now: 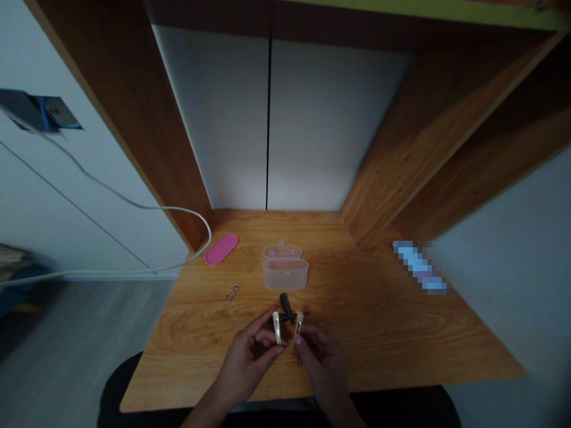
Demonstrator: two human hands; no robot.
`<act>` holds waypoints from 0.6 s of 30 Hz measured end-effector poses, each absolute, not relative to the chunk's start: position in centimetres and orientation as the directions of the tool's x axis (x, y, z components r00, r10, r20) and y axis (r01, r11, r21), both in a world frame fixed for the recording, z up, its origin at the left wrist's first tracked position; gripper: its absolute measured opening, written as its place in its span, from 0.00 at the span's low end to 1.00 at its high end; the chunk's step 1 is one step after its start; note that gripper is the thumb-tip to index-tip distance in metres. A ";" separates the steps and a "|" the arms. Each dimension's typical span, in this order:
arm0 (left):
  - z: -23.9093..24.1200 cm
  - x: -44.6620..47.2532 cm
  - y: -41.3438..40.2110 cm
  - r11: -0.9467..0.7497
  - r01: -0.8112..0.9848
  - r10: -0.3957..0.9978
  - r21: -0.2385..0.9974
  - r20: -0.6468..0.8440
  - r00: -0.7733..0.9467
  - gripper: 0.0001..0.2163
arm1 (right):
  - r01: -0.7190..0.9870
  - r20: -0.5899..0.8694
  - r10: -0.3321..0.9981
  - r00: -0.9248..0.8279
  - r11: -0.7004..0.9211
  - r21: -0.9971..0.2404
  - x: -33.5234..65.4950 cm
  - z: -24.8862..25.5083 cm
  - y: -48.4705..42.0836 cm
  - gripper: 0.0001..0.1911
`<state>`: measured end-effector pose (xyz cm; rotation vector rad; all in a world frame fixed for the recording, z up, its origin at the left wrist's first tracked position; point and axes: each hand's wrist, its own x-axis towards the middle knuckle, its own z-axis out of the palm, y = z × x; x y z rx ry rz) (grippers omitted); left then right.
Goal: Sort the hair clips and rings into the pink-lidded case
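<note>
Between thumb and fingers, my left hand [245, 359] pinches a pale hair clip [277, 328], held upright over the desk. A second, shinier hair clip [298, 324] is gripped by my right hand [322, 359], close beside the first and apart from it. Just beyond the clips lie several dark hair clips [285, 304] in a small heap, partly hidden by my fingers and the pale clips. Behind the heap stands a clear plastic box [285, 278], its lid tipped open toward the back. Several small hair ties or rings [232, 291] lie left of the box.
A pink oval tray or lid [222, 248] rests at the desk's back left. The wooden desk [383, 333] has side panels and a shelf above. A white cable [134, 205] loops past its left edge. A blurred-out bright device [419, 266] lies at the right.
</note>
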<state>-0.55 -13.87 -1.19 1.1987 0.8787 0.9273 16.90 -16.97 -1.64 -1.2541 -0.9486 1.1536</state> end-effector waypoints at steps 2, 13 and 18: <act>-1.1 -0.6 -13.8 0.121 -0.104 0.927 0.987 -0.075 0.368 0.33 | -0.108 -0.094 0.979 0.181 -0.075 -0.991 17.0 -1.7 -17.0 0.15; -0.3 -0.4 -14.0 0.115 -0.099 0.925 0.988 -0.071 0.373 0.32 | -0.078 -0.200 0.976 0.082 -0.193 -0.978 17.0 -0.9 -16.7 0.18; -0.8 -0.6 -14.0 0.108 -0.068 0.926 0.992 -0.075 0.371 0.32 | -0.046 -0.218 0.974 0.067 -0.215 -0.975 17.0 -0.3 -16.5 0.20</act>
